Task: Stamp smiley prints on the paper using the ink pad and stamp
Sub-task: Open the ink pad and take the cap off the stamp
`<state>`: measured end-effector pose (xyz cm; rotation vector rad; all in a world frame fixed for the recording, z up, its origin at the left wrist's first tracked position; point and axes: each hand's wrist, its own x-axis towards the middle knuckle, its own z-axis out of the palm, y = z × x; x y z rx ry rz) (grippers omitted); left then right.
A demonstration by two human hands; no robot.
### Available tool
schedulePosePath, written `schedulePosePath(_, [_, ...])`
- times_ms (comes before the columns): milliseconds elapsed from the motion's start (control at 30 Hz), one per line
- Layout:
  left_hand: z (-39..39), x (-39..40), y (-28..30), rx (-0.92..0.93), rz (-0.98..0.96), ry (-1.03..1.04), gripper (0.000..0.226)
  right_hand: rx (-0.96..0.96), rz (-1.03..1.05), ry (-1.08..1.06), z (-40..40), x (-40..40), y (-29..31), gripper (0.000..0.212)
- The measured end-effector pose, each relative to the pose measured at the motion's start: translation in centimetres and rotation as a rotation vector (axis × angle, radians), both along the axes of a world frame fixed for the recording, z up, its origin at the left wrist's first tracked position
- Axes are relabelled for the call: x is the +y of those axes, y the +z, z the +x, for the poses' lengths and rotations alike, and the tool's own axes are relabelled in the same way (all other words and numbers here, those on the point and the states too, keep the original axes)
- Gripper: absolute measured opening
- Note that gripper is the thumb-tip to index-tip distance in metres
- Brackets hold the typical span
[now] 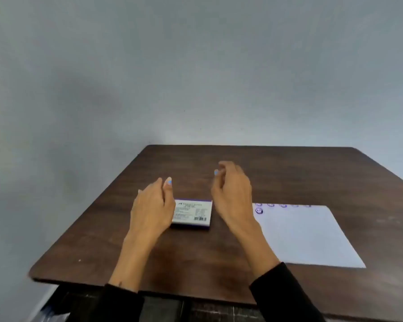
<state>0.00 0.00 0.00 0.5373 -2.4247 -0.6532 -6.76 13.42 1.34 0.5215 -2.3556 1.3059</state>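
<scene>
The ink pad (192, 213) is a flat box with a white label and a blue edge, lying shut in the middle of the brown table (289, 173). My left hand (150, 206) hovers at its left side and partly covers its left end, fingers apart, holding nothing. My right hand (233, 194) hovers just to the pad's right, fingers loosely curled and empty. The white paper (305, 235) lies to the right, with a row of blue smiley prints (259, 210) along its far edge. The stamp is not visible.
The table's near edge runs just in front of my black sleeves (286, 296). A plain grey wall (196, 77) stands behind the table's far edge. Dark floor shows below the table at the bottom left.
</scene>
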Motion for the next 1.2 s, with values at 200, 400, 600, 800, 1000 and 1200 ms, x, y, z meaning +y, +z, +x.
schedulePosePath(200, [1.0, -0.6, -5.5, -0.103, 0.191, 0.032, 0.054, -0.277, 0.286, 0.006, 2.3, -0.8, -5.3, 0.018])
schedulePosePath(400, [0.9, -0.7, -6.5, -0.014, 0.198, 0.042, 0.046, -0.309, 0.296, -0.05, 3.0, -1.4, -6.4, 0.019])
schedulePosePath(600, [0.8, -0.5, -6.3, 0.08, 0.288, 0.058, 0.044, -0.309, 0.323, -0.094, 3.0, -1.5, -6.0, 0.019])
schedulePosePath(800, [-0.1, -1.3, -4.6, 0.158, 0.502, 0.104, 0.05, -0.223, 0.285, -0.137, 2.2, -1.5, -4.4, 0.023])
schedulePosePath(1000, [-2.8, -2.5, -2.2, 0.255, 0.685, 0.049, 0.053, -0.127, 0.311, -0.165, -0.7, -2.1, -2.0, 0.04])
schedulePosePath(1200, [-7.3, -4.1, -1.2, 0.217, 0.804, -0.022, 0.055, -0.214, 0.295, -0.11, -4.8, -3.5, -1.2, 0.046])
